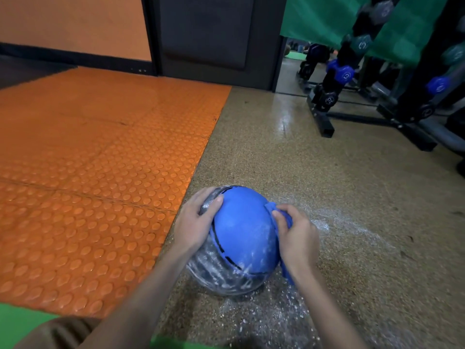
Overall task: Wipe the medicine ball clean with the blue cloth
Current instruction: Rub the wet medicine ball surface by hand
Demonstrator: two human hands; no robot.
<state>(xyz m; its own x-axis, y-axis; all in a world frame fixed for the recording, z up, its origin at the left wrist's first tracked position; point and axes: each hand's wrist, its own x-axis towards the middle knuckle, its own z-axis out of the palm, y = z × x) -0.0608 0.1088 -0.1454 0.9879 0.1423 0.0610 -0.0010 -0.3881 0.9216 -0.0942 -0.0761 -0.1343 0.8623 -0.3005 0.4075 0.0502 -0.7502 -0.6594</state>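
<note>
A blue and black medicine ball sits on the speckled floor, dusted with white powder on its lower half. My left hand rests flat against the ball's left side, thumb across its top. My right hand grips the bunched blue cloth and presses it to the ball's right side. A strip of the cloth hangs below that hand, near the wrist.
White powder is scattered on the floor round the ball. An orange studded mat lies to the left. A black dumbbell rack with blue and dark dumbbells stands at the back right. A dark door is straight ahead.
</note>
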